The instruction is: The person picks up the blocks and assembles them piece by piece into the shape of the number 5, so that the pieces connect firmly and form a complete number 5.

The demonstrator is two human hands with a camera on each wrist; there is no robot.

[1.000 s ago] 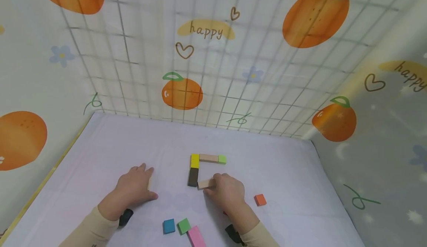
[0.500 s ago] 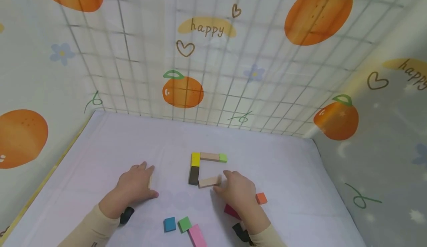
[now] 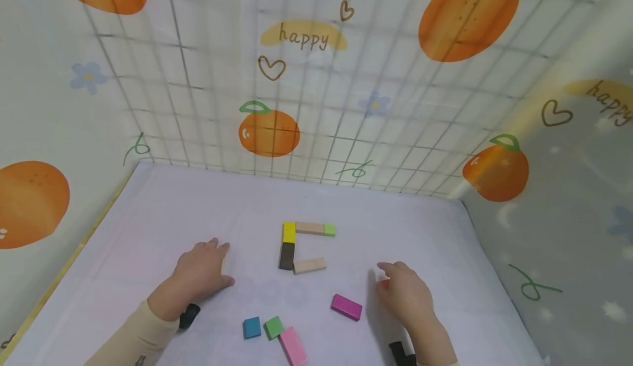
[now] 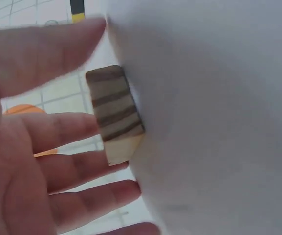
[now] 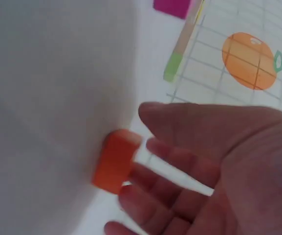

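My left hand (image 3: 200,270) rests on the white table at left, fingers spread. Between its thumb and fingers stands a small wooden block (image 4: 112,105) with dark stripes, mostly hidden in the head view. At right, my right hand (image 3: 407,294) is around an orange cube (image 5: 115,161); the fingertips are right at the cube, the thumb apart from it. In the middle, a bracket-shaped row joins a yellow block (image 3: 289,232), a dark block (image 3: 287,256), a plain wooden block (image 3: 310,228) with a light green cube (image 3: 329,230), and a slightly tilted lower wooden block (image 3: 310,265).
A magenta block (image 3: 346,307) lies between the row and my right hand. Nearer the front are a blue cube (image 3: 252,327), a green cube (image 3: 274,327) and a pink block (image 3: 293,346). A printed curtain (image 3: 212,107) hangs behind the table.
My right hand has let go of the lower wooden block and moved right to the orange cube, uncovering the magenta block. My left hand has stayed in place.
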